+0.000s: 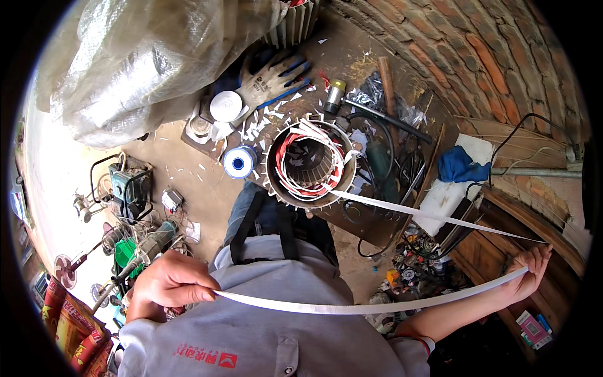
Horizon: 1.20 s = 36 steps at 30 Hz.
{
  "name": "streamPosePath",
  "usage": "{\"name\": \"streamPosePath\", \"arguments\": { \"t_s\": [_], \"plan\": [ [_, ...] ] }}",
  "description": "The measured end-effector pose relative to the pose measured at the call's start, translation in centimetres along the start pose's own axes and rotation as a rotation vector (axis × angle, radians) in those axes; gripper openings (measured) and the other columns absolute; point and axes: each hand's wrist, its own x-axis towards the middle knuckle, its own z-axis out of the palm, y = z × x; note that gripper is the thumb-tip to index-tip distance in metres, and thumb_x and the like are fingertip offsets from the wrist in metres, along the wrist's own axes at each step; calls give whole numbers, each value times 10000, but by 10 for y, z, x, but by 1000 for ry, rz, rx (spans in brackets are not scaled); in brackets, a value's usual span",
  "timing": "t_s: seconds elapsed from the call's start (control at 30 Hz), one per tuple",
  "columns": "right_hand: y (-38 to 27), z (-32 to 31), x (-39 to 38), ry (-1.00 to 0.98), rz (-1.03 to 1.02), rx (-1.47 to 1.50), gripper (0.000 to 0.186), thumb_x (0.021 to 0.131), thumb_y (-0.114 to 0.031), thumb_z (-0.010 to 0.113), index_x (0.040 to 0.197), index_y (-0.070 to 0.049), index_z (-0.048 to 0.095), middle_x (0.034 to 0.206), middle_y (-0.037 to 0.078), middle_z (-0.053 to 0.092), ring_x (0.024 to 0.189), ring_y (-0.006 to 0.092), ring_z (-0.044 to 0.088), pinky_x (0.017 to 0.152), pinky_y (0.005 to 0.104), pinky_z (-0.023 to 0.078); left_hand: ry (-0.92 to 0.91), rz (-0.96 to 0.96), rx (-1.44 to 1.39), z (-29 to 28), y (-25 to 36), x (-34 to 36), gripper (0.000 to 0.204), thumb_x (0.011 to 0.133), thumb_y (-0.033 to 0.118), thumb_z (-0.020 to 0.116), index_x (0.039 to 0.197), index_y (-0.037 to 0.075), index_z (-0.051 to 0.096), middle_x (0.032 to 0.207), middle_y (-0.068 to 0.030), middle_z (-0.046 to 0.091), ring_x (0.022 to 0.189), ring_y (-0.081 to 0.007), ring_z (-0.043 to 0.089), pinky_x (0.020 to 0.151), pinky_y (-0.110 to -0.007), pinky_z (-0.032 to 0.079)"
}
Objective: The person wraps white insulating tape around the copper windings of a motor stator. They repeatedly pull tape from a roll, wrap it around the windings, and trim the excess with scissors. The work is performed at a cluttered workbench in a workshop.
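A white woven tape [352, 308] hangs in a shallow curve across my body. My left hand [176, 281] pinches its end between thumb and fingers. Far out to the right, my right hand [531, 276] is closed on the same tape. From there a taut length runs back to the motor stator [271, 169], a round finned metal housing on the bench. Inside its rim sits a ring of red and white wire windings [286, 164], where the tape meets the coil. How the tape passes through the windings is too small to tell.
A blue-and-white spool [239, 163] and a work glove [269, 85] lie left of the stator, among white scraps. A hammer [386, 85], a metal bar and cables are on its right. Clear plastic sheeting [157, 56] covers the far left; a brick wall [477, 50] rises far right.
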Motion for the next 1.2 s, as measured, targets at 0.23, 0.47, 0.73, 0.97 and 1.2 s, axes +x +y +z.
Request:
{"name": "streamPosePath", "arguments": {
  "t_s": [0.23,0.47,0.73,0.97,1.2],
  "plan": [
    [66,-40,19,146,57,-1014,211,1030,-202,520,1020,-12,611,718,20,576,439,57,390,394,197,316,182,-122,496,8,-17,32,152,894,229,706,886,78,705,702,-90,654,623,-300,644,549,-405,491],
    [175,76,-91,-741,0,-1362,529,890,-258,710,1285,61,561,1212,245,621,1136,329,608,968,411,479,-287,206,57,54,-19,116,218,989,280,569,914,78,602,633,-107,593,575,-347,605,518,-462,461],
    [229,90,-151,-1017,929,-1204,510,832,-246,785,1235,2,595,1014,175,685,819,251,707,700,328,550,-256,172,363,51,-10,130,237,938,270,604,890,39,581,673,-165,626,646,-380,636,562,-487,487],
    [236,70,-142,-948,839,-1079,105,842,-77,745,926,-18,724,747,85,671,615,147,630,557,260,465,-178,115,241,24,-15,112,180,908,257,666,852,86,680,774,-79,668,749,-318,643,614,-435,492],
    [235,73,-125,-751,727,-957,59,901,-27,646,903,29,626,843,50,606,732,97,534,658,232,410,212,171,92,36,-31,103,204,876,156,725,1032,26,701,975,-111,659,909,-274,640,757,-365,506]
  ]
}}
